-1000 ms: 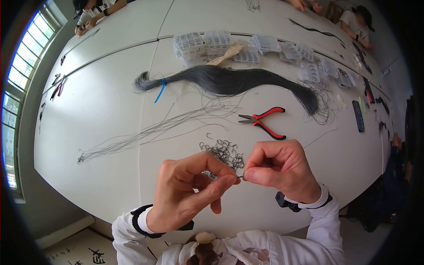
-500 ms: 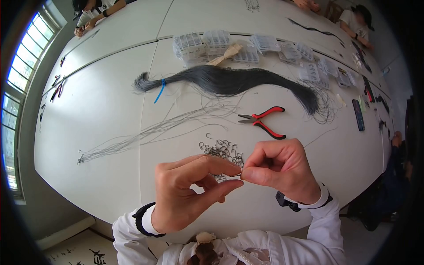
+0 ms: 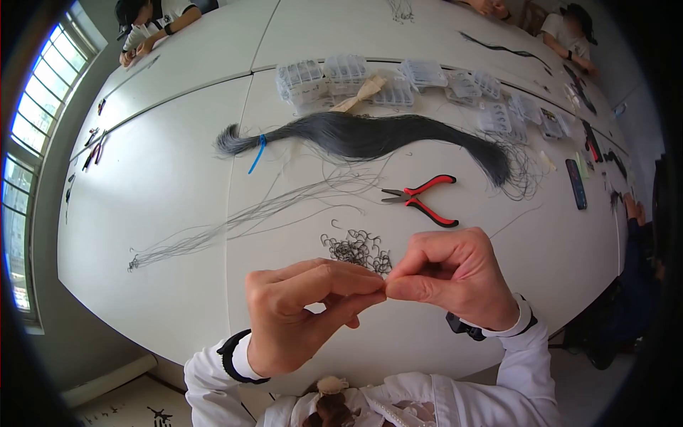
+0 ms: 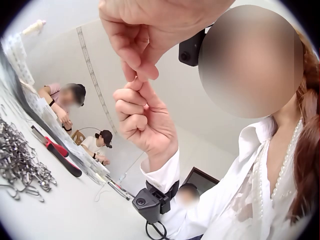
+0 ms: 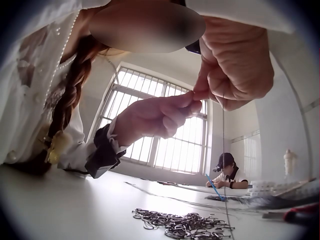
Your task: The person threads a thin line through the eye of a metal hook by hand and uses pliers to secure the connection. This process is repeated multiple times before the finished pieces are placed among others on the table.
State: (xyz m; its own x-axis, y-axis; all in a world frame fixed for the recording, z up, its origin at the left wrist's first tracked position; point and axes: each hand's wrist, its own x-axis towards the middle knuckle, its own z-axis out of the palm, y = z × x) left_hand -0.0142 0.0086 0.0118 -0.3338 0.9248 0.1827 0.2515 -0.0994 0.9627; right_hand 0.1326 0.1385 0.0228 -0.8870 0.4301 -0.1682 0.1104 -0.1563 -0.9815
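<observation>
My left hand (image 3: pixel 284 317) and right hand (image 3: pixel 459 281) meet fingertip to fingertip just in front of a heap of dark fish hooks (image 3: pixel 348 249). Both pinch at the same small spot, where a short dark piece like a fish hook showed earlier; the fingertips now hide it. From beneath the right hand, a thin fishing line (image 5: pixel 224 160) hangs toward the table in the right wrist view. Thumb and fingers of the left hand come together at the right fingertips. Beyond the heap lie red-and-black pliers (image 3: pixel 410 195) with their jaws apart.
A spread bunch of thin lines (image 3: pixel 249 213) lies at the left, with hooks at its end. Behind it is a thick dark bundle of line (image 3: pixel 370 135) with a blue tie (image 3: pixel 257 153). Clear plastic boxes (image 3: pixel 423 72) and a phone (image 3: pixel 576 185) stand farther off. Other people sit around the table.
The left fingers and thumb parted half a second ago, baring a short dark piece in the right fingertips, then closed again there. The right hand has stayed nearly still.
</observation>
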